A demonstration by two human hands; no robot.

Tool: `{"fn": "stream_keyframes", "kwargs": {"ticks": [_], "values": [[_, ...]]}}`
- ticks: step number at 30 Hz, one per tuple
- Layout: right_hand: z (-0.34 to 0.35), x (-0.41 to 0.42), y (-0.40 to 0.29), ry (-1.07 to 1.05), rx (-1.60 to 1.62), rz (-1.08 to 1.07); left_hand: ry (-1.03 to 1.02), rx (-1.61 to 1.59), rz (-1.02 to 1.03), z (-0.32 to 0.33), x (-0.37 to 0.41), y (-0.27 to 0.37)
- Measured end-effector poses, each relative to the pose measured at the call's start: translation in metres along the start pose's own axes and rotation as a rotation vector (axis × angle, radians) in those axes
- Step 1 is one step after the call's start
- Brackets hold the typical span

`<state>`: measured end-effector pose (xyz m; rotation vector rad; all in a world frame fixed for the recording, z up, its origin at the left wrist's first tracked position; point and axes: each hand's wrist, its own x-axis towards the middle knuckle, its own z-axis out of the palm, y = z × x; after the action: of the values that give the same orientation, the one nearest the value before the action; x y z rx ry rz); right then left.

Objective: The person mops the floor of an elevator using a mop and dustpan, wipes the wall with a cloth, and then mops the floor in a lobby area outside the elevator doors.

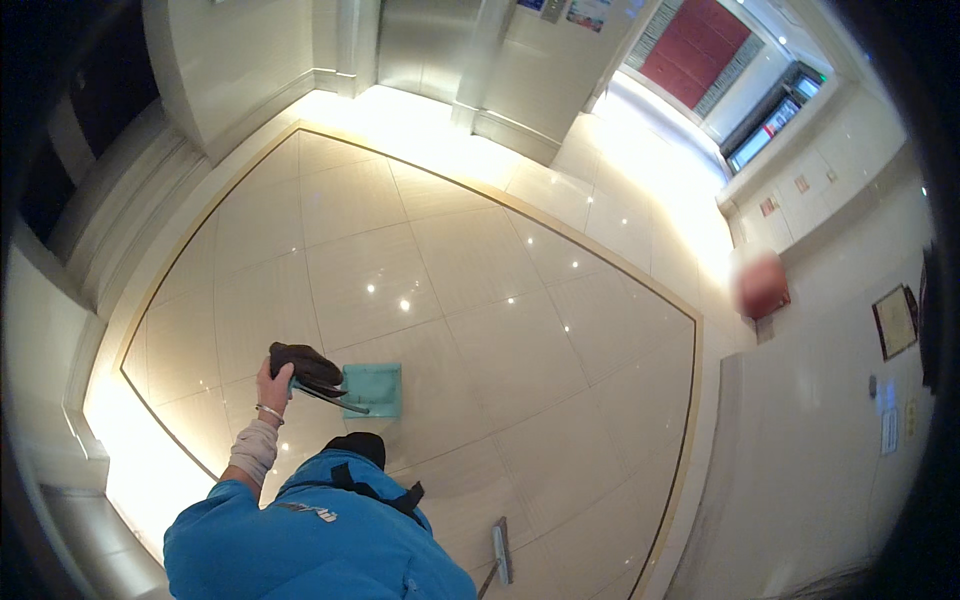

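My left hand [273, 386] wears a bracelet at the wrist and is closed around a dark brown fabric item [306, 367], perhaps a glove or cloth. The same grip takes in the upper end of a dustpan handle [322, 395]. Below it the teal plastic dustpan [382, 386] rests on the tiled floor. A broom head [502, 551] lies low in the view to the right of my blue jacket [322, 547], its stick running off the bottom edge. My right hand is out of view.
Glossy beige tiles [465, 300] spread around me, framed by a dark border line. Beyond are a metal elevator door [424, 45] and a passage with a red wall panel [697, 52]. By the right wall stands a blurred red object [761, 285].
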<state>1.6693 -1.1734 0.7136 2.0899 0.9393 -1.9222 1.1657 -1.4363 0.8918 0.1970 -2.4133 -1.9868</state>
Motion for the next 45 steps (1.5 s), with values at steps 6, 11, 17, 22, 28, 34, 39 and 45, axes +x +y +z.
{"fn": "stream_keyframes", "kwargs": {"ticks": [6, 11, 17, 22, 28, 34, 39, 45], "values": [[-0.003, 0.016, -0.07, 0.001, -0.148, 0.029, 0.099, -0.066, -0.002, 0.021, 0.014, -0.001], [0.03, 0.032, -0.161, 0.039, -0.265, 0.027, 0.164, -0.023, 0.118, 0.068, 0.07, -0.008], [0.104, 0.047, -0.29, 0.082, -0.307, 0.048, 0.159, 0.046, 0.025, 0.122, 0.17, 0.008], [0.129, 0.071, -0.368, 0.075, -0.184, 0.129, 0.2, 0.099, 0.045, 0.159, 0.238, 0.024], [0.178, 0.033, -0.486, 0.293, -0.447, 0.105, 0.339, 0.077, 0.018, 0.221, 0.313, 0.051], [0.202, 0.048, -0.663, 0.571, -1.232, 0.034, 0.527, -0.018, -0.195, 0.284, 0.361, 0.076], [0.251, 0.095, -0.832, 0.54, -1.329, -0.178, 0.645, -0.009, -0.178, 0.343, 0.41, 0.11], [0.352, 0.179, -0.975, 0.364, -1.547, -0.254, 0.687, -0.017, -0.061, 0.402, 0.459, 0.105]]}}
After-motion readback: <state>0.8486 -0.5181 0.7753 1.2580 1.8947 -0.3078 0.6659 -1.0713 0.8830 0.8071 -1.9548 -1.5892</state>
